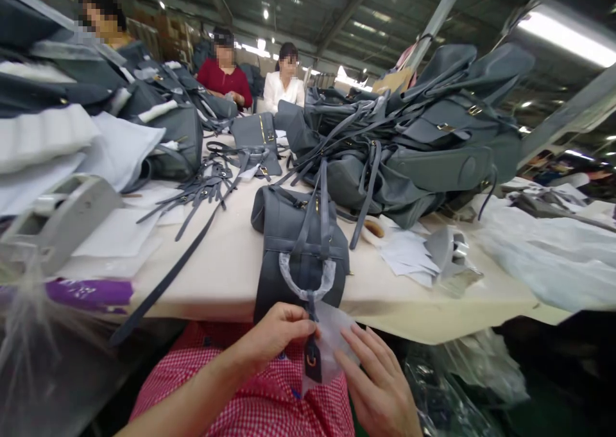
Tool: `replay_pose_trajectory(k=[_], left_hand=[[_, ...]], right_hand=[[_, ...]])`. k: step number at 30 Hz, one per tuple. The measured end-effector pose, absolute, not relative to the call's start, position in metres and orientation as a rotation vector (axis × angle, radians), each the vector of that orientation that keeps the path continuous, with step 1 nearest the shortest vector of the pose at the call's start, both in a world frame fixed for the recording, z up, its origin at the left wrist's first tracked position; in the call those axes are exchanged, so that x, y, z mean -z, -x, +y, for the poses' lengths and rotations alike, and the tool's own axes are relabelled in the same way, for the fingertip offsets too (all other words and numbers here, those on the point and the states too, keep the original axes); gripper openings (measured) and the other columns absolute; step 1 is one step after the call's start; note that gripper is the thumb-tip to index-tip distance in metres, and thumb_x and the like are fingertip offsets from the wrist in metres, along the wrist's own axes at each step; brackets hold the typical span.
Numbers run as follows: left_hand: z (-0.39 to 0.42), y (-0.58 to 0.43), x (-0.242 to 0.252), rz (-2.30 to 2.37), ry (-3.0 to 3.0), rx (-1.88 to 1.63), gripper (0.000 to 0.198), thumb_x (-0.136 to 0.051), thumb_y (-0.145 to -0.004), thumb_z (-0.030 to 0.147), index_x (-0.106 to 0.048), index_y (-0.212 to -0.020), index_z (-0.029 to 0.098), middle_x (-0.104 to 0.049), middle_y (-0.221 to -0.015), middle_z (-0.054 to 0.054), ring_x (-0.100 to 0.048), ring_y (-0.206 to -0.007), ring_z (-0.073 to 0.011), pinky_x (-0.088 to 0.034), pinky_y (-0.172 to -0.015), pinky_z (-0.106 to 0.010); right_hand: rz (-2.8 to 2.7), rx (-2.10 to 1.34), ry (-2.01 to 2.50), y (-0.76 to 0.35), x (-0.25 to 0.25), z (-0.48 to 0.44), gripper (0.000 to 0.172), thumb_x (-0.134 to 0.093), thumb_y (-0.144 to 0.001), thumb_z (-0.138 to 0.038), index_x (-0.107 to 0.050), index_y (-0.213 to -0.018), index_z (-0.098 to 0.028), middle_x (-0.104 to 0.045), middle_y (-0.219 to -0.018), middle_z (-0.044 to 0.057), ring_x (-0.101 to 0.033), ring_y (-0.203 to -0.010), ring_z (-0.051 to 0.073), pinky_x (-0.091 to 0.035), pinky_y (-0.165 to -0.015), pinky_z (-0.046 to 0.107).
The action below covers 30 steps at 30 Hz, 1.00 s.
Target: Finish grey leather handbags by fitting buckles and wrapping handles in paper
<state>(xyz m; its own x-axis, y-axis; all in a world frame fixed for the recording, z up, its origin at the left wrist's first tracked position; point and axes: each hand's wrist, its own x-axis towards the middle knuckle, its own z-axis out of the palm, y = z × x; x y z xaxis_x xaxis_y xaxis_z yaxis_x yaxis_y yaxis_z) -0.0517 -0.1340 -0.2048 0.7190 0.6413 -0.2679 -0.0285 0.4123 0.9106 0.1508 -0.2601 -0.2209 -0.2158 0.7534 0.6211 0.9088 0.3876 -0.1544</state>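
Note:
A dark grey backpack point(308, 231) lies at the table's front edge, its wrapped top handle point(308, 286) toward me. From the handle hangs a small leather tag point(314, 366) with a gold-coloured fitting. My left hand point(283, 328) pinches the tag's strap just under the handle. Behind the tag is a translucent wrapping sheet point(332, 334). The fingers of my right hand point(378, 373) are stretched out and lie against the sheet's right side.
Grey bags point(423, 142) are heaped at the right, with more at the left. Loose straps point(206, 180) lie left of the backpack. A tape dispenser point(62, 219) stands at left, another point(447, 251) at right beside white papers point(409, 254). Several people sit across the table.

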Motion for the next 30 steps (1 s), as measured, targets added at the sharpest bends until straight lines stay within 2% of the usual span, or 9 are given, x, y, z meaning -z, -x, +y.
replay_pose_trajectory(k=[3, 5, 8, 11, 14, 16, 18, 25, 30], left_hand=[[-0.137, 0.055, 0.205, 0.689, -1.049, -0.505, 0.034, -0.072, -0.066, 0.045, -0.062, -0.061, 0.013, -0.051, -0.052, 0.002, -0.041, -0.046, -0.0086, -0.029, -0.05, -0.024], [-0.139, 0.056, 0.203, 0.717, -1.061, -0.527, 0.031, -0.07, -0.068, 0.042, -0.064, -0.063, 0.012, -0.05, -0.051, 0.003, -0.038, -0.046, -0.0081, -0.026, -0.049, -0.024], [-0.143, 0.058, 0.201, 0.771, -1.081, -0.544, 0.029, -0.069, -0.068, 0.041, -0.065, -0.062, 0.013, -0.048, -0.05, 0.003, -0.035, -0.047, -0.0078, -0.024, -0.049, -0.024], [-0.145, 0.06, 0.2, 0.778, -1.085, -0.57, 0.032, -0.07, -0.067, 0.044, -0.068, -0.063, 0.013, -0.054, -0.057, 0.0, -0.042, -0.054, -0.0101, -0.03, -0.054, -0.024], [-0.145, 0.065, 0.197, 0.765, -1.104, -0.638, 0.034, -0.074, -0.064, 0.046, -0.072, -0.065, 0.013, -0.064, -0.092, -0.008, -0.056, -0.08, -0.0173, -0.04, -0.069, -0.027], [-0.145, 0.069, 0.194, 0.771, -1.114, -0.645, 0.033, -0.075, -0.063, 0.046, -0.074, -0.066, 0.013, -0.06, -0.115, -0.01, -0.056, -0.102, -0.0235, -0.041, -0.082, -0.029], [-0.147, 0.072, 0.193, 0.785, -1.112, -0.619, 0.032, -0.075, -0.064, 0.046, -0.076, -0.069, 0.014, -0.057, -0.124, -0.01, -0.053, -0.111, -0.0268, -0.04, -0.09, -0.032], [-0.156, 0.077, 0.201, 0.859, -1.126, -0.652, 0.025, -0.071, -0.067, 0.039, -0.075, -0.065, 0.014, -0.057, -0.117, -0.01, -0.053, -0.112, -0.0274, -0.037, -0.099, -0.035], [-0.158, 0.079, 0.206, 0.894, -1.154, -0.683, 0.022, -0.069, -0.068, 0.033, -0.07, -0.058, 0.014, -0.059, -0.102, -0.008, -0.057, -0.096, -0.0224, -0.042, -0.087, -0.032]], right_hand=[[-1.473, -0.157, 1.534, -0.144, 0.232, -0.266, 0.056, -0.06, -0.088, -0.029, -0.048, -0.142, -0.036, -0.045, -0.151, 0.005, -0.049, -0.133, 0.031, -0.05, -0.101, 0.048], [-1.027, -0.571, 1.506, -0.136, 0.24, -0.268, 0.064, -0.053, -0.09, -0.05, -0.037, -0.149, -0.031, -0.051, -0.146, 0.011, -0.058, -0.123, 0.033, -0.057, -0.088, 0.046], [-0.672, -1.009, 1.438, -0.116, 0.251, -0.266, 0.07, -0.061, -0.079, -0.064, -0.056, -0.136, -0.024, -0.072, -0.116, 0.013, -0.07, -0.098, 0.035, -0.059, -0.071, 0.042], [-0.562, -1.174, 1.475, -0.1, 0.254, -0.26, 0.056, -0.073, -0.072, -0.059, -0.073, -0.112, -0.02, -0.077, -0.096, 0.009, -0.072, -0.084, 0.031, -0.058, -0.07, 0.039], [-0.561, -1.184, 1.548, -0.1, 0.248, -0.254, 0.05, -0.074, -0.069, -0.06, -0.077, -0.098, -0.019, -0.077, -0.08, 0.005, -0.07, -0.071, 0.027, -0.057, -0.065, 0.036], [-0.642, -1.202, 1.603, -0.104, 0.243, -0.25, 0.047, -0.077, -0.065, -0.059, -0.078, -0.088, -0.018, -0.075, -0.073, 0.004, -0.069, -0.068, 0.026, -0.057, -0.064, 0.035], [-0.687, -1.295, 1.552, -0.104, 0.241, -0.246, 0.044, -0.078, -0.065, -0.057, -0.079, -0.086, -0.018, -0.076, -0.074, 0.004, -0.07, -0.073, 0.028, -0.057, -0.069, 0.036], [-0.408, -1.488, 1.182, -0.069, 0.246, -0.238, 0.044, -0.083, -0.067, -0.044, -0.077, -0.103, -0.02, -0.078, -0.095, 0.008, -0.073, -0.086, 0.029, -0.057, -0.081, 0.043], [-0.347, -1.45, 1.129, -0.064, 0.248, -0.239, 0.037, -0.081, -0.071, -0.042, -0.077, -0.102, -0.022, -0.078, -0.1, 0.008, -0.073, -0.093, 0.029, -0.057, -0.084, 0.043]])
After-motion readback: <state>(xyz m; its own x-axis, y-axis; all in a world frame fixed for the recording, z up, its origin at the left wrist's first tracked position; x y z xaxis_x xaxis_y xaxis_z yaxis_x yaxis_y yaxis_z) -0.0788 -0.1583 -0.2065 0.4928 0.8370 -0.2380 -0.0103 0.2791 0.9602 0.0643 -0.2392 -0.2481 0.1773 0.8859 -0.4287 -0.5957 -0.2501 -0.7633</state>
